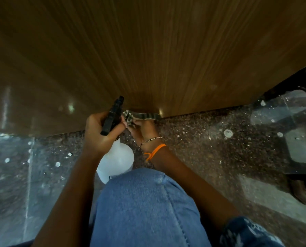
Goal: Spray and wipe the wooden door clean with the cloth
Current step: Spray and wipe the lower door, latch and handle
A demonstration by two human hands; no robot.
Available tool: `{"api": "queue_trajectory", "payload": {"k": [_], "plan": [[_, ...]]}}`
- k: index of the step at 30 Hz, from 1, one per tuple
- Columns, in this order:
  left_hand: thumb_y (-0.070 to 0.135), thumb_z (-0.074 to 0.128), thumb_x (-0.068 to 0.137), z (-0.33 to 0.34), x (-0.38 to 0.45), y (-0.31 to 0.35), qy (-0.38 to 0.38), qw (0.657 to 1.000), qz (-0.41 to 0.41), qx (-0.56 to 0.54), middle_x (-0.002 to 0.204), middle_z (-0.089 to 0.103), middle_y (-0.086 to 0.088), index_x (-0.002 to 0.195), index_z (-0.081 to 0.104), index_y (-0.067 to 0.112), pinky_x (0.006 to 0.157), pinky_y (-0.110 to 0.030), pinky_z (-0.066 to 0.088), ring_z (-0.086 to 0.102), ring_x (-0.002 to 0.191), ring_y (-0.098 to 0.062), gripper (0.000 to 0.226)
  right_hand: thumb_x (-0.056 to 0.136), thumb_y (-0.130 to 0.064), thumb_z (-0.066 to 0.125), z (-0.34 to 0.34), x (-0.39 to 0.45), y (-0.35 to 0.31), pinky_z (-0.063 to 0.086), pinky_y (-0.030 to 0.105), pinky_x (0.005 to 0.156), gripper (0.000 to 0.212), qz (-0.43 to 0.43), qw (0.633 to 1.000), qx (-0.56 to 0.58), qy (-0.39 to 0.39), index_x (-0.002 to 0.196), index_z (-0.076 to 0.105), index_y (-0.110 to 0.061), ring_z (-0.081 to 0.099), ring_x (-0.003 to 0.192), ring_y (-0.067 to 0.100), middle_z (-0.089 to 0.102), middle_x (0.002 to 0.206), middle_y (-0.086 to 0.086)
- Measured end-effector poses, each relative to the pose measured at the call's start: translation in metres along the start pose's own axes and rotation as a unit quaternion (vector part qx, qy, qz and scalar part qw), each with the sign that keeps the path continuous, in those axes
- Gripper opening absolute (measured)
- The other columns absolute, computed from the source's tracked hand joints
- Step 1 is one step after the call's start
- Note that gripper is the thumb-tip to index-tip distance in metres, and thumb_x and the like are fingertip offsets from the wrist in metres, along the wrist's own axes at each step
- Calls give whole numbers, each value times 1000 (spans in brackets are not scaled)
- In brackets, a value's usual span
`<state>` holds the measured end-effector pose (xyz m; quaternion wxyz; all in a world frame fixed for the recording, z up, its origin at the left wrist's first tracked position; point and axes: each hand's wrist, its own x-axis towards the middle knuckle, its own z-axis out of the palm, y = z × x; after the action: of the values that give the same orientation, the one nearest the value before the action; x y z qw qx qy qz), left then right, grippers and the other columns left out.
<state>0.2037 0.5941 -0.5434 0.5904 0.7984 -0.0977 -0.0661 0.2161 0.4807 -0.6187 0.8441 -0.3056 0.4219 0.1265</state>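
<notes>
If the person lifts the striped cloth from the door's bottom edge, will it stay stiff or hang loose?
The striped cloth probably hangs loose: it lies bunched and folded against the wooden door. It seems light, since the right hand grips it with fingertips only.

The door (148,50) is glossy grained wood; the floor (202,139) polished speckled stone; the bottle (116,161) translucent white plastic with a black plastic trigger (113,116); the cloth (139,116) checked fabric.

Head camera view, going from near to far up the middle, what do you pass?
Denim-clad knee → white spray bottle → right hand holding the checked cloth → wooden door.
</notes>
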Motion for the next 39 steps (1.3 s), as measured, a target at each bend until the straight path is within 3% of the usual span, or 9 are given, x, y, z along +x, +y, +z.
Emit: {"api": "queue_trajectory", "payload": {"k": [3, 7, 10, 14, 17, 20, 24, 32, 39], "plan": [[37, 66, 68, -9, 7, 18, -18, 1000, 1, 22, 50, 57, 10, 73, 65, -1, 52, -24, 40, 50, 44, -5, 38, 92, 16, 31, 3, -20, -20, 31, 46, 111, 40, -26, 1000, -10, 9, 129, 44, 16, 40, 132, 41, 45, 137, 32], [43, 64, 65, -9, 13, 60, -51, 996, -11, 75, 57, 63, 6, 69, 67, 15, 57, -42, 50, 59, 54, -22, 29, 91, 15, 32, 8, -57, -51, 46, 39, 89, 32, -32, 999, 37, -3, 88, 57, -3, 57, 89, 23, 61, 89, 11], [48, 62, 61, -5, 18, 104, -93, 992, -18, 87, 58, 65, 13, 68, 66, 31, 64, -40, 52, 62, 60, -14, 19, 91, 14, 32, 16, -93, -84, 46, 32, 74, 32, -44, 997, 63, 18, 79, 55, -6, 54, 75, 20, 61, 70, 9], [49, 62, 61, -4, 30, 169, -142, 986, -17, 90, 59, 64, 13, 70, 66, 28, 63, -41, 53, 62, 61, -11, 24, 84, 11, 38, 43, -147, -114, 47, 38, 82, 26, -97, 992, 84, -2, 102, 52, 1, 55, 85, 28, 55, 95, 17], [46, 63, 63, -11, 32, 215, -140, 986, 10, 86, 64, 66, 1, 73, 69, 16, 64, -49, 53, 65, 65, -22, 32, 79, 5, 50, 63, -188, -134, 47, 47, 92, 49, -134, 984, 116, 1, 128, 43, 4, 55, 100, 35, 56, 113, 27], [50, 61, 62, -24, 31, 270, -126, 986, 18, 105, 61, 65, -3, 70, 68, 18, 62, -50, 53, 65, 64, -27, 34, 95, 6, 45, 90, -238, -164, 53, 42, 78, 28, -189, 971, 128, 73, 120, 47, -6, 61, 85, 29, 63, 100, 17], [57, 55, 55, -42, 19, 355, -99, 987, 5, 131, 52, 59, 6, 60, 61, 24, 61, -47, 53, 64, 61, -30, 34, 91, 4, 55, 131, -305, -221, 54, 36, 83, 56, -250, 948, 69, 186, 142, 35, -6, 59, 106, 29, 57, 128, 20], [44, 62, 60, -85, -4, 522, -84, 993, -12, 81, 44, 54, 13, 49, 56, 29, 58, -32, 38, 52, 50, -18, 20, 88, 0, 63, 213, -464, -323, 47, 51, 99, 73, -303, 925, 51, 223, 147, 23, -16, 56, 118, 32, 52, 133, 16], [47, 62, 60, -116, -2, 645, -106, 993, 14, 41, 43, 54, 12, 51, 60, 34, 59, -32, 40, 52, 51, -17, 16, 86, 1, 64, 271, -576, -394, 40, 23, 85, 65, -383, 885, 19, 264, 140, 29, -11, 49, 108, 20, 39, 140, 10]]}}
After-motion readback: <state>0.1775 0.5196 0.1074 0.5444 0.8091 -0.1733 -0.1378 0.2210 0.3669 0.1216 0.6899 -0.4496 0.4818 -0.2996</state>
